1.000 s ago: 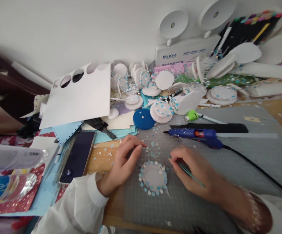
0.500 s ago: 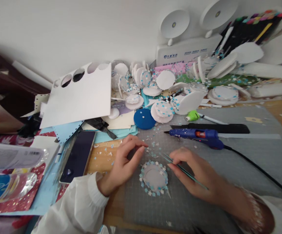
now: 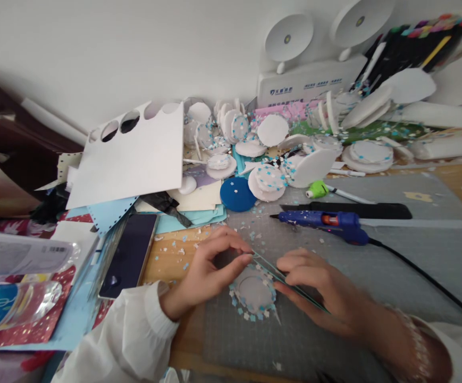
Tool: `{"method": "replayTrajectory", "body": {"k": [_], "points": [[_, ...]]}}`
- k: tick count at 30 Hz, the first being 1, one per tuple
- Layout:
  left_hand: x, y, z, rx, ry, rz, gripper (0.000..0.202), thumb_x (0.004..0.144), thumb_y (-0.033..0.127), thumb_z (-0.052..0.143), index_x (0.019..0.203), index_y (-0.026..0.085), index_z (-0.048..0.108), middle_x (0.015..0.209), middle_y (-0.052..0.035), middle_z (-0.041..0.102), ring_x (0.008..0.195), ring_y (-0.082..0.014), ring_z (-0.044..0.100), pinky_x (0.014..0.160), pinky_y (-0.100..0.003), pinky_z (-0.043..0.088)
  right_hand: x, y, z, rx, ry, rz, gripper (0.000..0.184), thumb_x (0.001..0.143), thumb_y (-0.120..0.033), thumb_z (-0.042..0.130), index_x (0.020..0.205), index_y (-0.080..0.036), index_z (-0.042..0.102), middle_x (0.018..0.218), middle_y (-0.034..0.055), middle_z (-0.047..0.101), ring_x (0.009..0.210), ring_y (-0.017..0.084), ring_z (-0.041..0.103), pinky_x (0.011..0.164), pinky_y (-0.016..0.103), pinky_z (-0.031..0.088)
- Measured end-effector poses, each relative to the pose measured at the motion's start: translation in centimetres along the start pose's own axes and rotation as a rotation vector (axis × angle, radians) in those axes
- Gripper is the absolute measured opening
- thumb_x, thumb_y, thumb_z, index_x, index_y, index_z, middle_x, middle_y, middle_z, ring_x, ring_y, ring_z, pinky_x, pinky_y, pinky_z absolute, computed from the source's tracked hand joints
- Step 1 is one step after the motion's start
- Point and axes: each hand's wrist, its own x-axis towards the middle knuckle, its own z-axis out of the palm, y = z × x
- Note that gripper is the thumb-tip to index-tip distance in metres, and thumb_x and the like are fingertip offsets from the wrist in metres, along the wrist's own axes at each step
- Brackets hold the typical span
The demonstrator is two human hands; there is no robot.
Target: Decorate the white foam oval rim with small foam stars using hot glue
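My right hand point(image 3: 322, 282) grips a pair of green tweezers point(image 3: 269, 269), whose tips reach the fingertips of my left hand point(image 3: 212, 268). Thumb and forefinger of the left hand are brought together at those tips; whatever they pinch is too small to make out. Just below both hands, a round pale disc point(image 3: 254, 292) lies on the grey cutting mat point(image 3: 314, 351), ringed with tiny blue and white flowers. Part of its upper edge is hidden by the tweezers and fingers. Loose flower bits point(image 3: 258, 235) are scattered behind it.
Behind the hands lie a blue glue gun point(image 3: 318, 219) with a black cord, a black cutter point(image 3: 358, 210) and a blue disc point(image 3: 237, 194). Flower-trimmed white discs point(image 3: 268, 181) crowd the back. At left are a phone point(image 3: 128, 255), white board point(image 3: 135, 154) and bottle point(image 3: 19, 306).
My left hand has shifted slightly right, its thumb and forefinger closing together. The tweezers in my right hand have moved left, so their tips now meet the left fingertips above the disc.
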Motion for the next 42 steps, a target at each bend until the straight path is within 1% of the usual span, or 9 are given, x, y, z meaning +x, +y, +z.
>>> {"method": "replayTrajectory", "body": {"k": [11,18,22,26,28,32,34,38,42], "points": [[0.3,0.1,-0.1,-0.193,-0.039,-0.137,0.008,0.087,0.022,0.063,0.081,0.016,0.066,0.078,-0.0027,0.059,0.075,-0.0141,0.053,0.07,-0.027,0.041,0.5,-0.6,0.0,-0.052,-0.044,-0.053,0.015,0.09,-0.009,0.048,0.082,-0.021,0.051,0.077,0.0019,0.063,0.079,0.015,0.06,0.072,0.027,0.05],[0.1,0.4,-0.1,-0.154,-0.143,-0.189,0.016,0.095,0.028,0.05,0.086,0.016,0.055,0.083,-0.002,0.05,0.079,-0.0137,0.047,0.073,-0.026,0.038,0.4,-0.5,0.0,-0.079,-0.055,-0.076,0.016,0.091,-0.01,0.048,0.08,-0.021,0.051,0.078,0.0026,0.063,0.079,0.014,0.06,0.07,0.026,0.05],[0.0,0.6,0.1,-0.102,-0.151,-0.172,0.016,0.097,0.029,0.046,0.087,0.017,0.052,0.084,-0.0026,0.049,0.079,-0.0145,0.045,0.073,-0.026,0.038,0.5,-0.6,0.0,-0.107,-0.054,-0.086,0.017,0.092,-0.01,0.047,0.079,-0.021,0.052,0.078,0.0024,0.064,0.078,0.014,0.06,0.07,0.026,0.051],[-0.1,0.7,0.1,-0.003,-0.121,-0.029,0.016,0.097,0.028,0.044,0.088,0.018,0.052,0.085,-0.0041,0.049,0.082,-0.017,0.046,0.075,-0.029,0.039,0.4,-0.7,-0.1,-0.157,-0.014,-0.147,0.017,0.092,-0.011,0.048,0.079,-0.021,0.054,0.077,0.0026,0.066,0.075,0.014,0.06,0.068,0.026,0.053],[-0.1,0.4,-0.2,0.037,-0.062,0.014,0.017,0.098,0.029,0.041,0.088,0.019,0.051,0.085,-0.0043,0.048,0.083,-0.0177,0.046,0.076,-0.03,0.038,0.4,-0.8,-0.2,-0.184,0.011,-0.192,0.016,0.092,-0.011,0.049,0.079,-0.02,0.054,0.076,0.003,0.067,0.075,0.014,0.06,0.067,0.026,0.054],[0.2,-1.0,-1.1,0.028,0.295,-0.08,0.022,0.099,0.035,0.036,0.086,0.021,0.047,0.082,-0.0025,0.042,0.078,-0.0172,0.041,0.072,-0.029,0.036,0.2,-0.8,-0.6,-0.195,0.05,-0.208,0.016,0.089,-0.008,0.05,0.08,-0.021,0.052,0.076,0.0033,0.067,0.074,0.015,0.06,0.066,0.027,0.054],[0.4,-1.5,-1.3,-0.026,0.362,-0.098,0.023,0.098,0.036,0.038,0.083,0.021,0.045,0.081,-0.0022,0.041,0.079,-0.0174,0.04,0.073,-0.029,0.036,0.1,-0.6,-0.6,-0.137,0.057,-0.121,0.017,0.087,-0.006,0.05,0.086,-0.022,0.049,0.075,0.0016,0.064,0.071,0.015,0.058,0.065,0.028,0.053],[0.4,-1.5,-0.9,-0.084,0.325,-0.14,0.03,0.098,0.036,0.037,0.073,0.02,0.04,0.074,-0.0005,0.038,0.071,-0.0159,0.037,0.068,-0.029,0.034,-0.3,-0.2,-0.2,-0.052,0.061,0.064,0.019,0.086,-0.007,0.052,0.096,-0.022,0.047,0.078,0.0006,0.059,0.071,0.014,0.056,0.066,0.028,0.05],[0.4,-0.9,-0.5,-0.008,0.303,-0.171,0.032,0.096,0.031,0.046,0.067,0.019,0.04,0.069,0.002,0.037,0.066,-0.0137,0.036,0.063,-0.027,0.032,-0.3,0.0,0.2,-0.069,-0.003,0.139,0.013,0.088,-0.01,0.052,0.093,-0.021,0.048,0.079,0.0006,0.058,0.071,0.014,0.055,0.066,0.027,0.047]]}}
